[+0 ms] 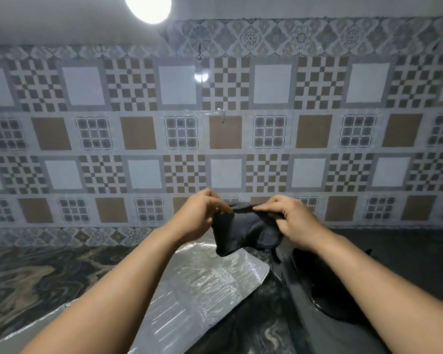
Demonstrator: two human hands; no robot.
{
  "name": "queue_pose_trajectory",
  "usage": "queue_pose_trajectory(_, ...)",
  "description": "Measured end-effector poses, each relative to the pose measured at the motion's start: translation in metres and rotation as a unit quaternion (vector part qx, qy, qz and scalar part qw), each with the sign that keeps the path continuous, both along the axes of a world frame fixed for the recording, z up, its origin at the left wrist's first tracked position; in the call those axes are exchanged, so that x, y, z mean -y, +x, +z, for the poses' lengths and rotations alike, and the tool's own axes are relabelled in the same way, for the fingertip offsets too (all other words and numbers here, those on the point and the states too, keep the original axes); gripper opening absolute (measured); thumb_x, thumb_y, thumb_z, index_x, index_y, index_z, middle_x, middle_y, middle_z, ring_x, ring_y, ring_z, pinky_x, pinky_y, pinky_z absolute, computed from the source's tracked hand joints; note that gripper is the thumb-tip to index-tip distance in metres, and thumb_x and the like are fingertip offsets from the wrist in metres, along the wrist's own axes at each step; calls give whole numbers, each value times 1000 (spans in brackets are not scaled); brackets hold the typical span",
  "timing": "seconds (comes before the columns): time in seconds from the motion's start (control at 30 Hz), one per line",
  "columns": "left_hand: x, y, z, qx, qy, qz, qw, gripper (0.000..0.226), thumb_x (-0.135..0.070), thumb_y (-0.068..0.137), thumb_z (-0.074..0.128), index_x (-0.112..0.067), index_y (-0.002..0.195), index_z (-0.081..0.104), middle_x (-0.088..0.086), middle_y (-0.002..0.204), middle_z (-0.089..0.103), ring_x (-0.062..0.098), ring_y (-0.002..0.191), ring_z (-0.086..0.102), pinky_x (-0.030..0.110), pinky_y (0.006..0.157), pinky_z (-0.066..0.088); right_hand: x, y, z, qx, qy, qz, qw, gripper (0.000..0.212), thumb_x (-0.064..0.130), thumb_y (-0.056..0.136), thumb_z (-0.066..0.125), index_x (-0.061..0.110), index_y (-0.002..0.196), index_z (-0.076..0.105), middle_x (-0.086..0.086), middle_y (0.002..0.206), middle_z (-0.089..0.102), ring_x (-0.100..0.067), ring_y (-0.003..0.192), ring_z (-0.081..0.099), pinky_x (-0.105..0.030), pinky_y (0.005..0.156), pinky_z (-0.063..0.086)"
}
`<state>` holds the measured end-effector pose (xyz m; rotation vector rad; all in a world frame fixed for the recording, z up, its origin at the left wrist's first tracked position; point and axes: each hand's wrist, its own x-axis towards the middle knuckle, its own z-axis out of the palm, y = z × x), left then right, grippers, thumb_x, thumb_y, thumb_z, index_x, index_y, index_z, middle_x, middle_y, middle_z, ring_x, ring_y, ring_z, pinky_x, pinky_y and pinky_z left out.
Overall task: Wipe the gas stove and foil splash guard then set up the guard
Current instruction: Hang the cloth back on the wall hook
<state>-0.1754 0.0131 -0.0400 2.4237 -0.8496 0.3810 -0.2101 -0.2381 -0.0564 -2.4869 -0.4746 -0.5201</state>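
A dark grey cloth point(241, 232) hangs in the air between both hands, above the counter. My left hand point(198, 217) pinches its upper left edge and my right hand point(288, 221) pinches its upper right edge. Below them the silver foil splash guard point(202, 284) lies flat on the counter, partly hidden under my left forearm. The black gas stove point(325, 290) sits to the right, largely covered by my right forearm.
The dark marbled counter point(36, 274) stretches to the left. A patterned tiled wall point(225, 134) rises straight ahead, with a small clear hook point(221, 114) stuck on it. A bright round lamp point(149, 6) shines at the top.
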Motion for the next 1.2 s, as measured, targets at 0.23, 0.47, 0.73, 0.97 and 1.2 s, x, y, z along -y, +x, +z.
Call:
queue_pose_trajectory(0.23, -7, 91, 23, 64, 57, 8, 996, 27, -13, 96, 57, -21, 116, 72, -5, 106, 48, 13, 97, 49, 12, 74, 38, -15, 94, 23, 0, -70, -18, 997, 44, 21, 95, 57, 33, 137, 54, 4, 107, 52, -15, 99, 51, -32, 88, 46)
queue_pose_trajectory(0.47, 0, 175, 84, 113, 43, 45, 992, 23, -5, 91, 60, -10, 111, 71, 15, 125, 56, 30, 112, 53, 22, 85, 34, -26, 178, 77, 100, -47, -55, 992, 43, 24, 96, 59, 23, 138, 54, 3, 102, 52, -9, 93, 47, -20, 81, 33)
queue_pose_trajectory(0.73, 10, 234, 152, 197, 32, 76, 977, 33, -4, 93, 57, -36, 95, 62, 16, 128, 56, 32, 115, 52, 25, 88, 36, -27, 238, 149, 185, -63, -87, 977, 42, 15, 98, 55, 23, 139, 53, 1, 105, 47, -22, 105, 53, -29, 94, 41)
queue_pose_trajectory(0.97, 15, 280, 147, 248, 51, 113, 961, 25, -30, 96, 61, -14, 114, 64, -2, 102, 55, 18, 94, 56, 24, 75, 44, -26, 269, 153, 175, -119, -107, 971, 44, 13, 99, 51, 29, 140, 51, -5, 108, 47, -30, 106, 53, -42, 92, 47)
queue_pose_trajectory(1.2, 23, 265, 116, 106, -50, 74, 990, 50, 3, 89, 52, -24, 129, 64, 8, 117, 68, 22, 110, 61, 21, 82, 40, -28, 272, 119, 114, -87, -133, 981, 51, 22, 98, 50, 44, 143, 41, -2, 111, 47, -28, 106, 53, -35, 79, 43)
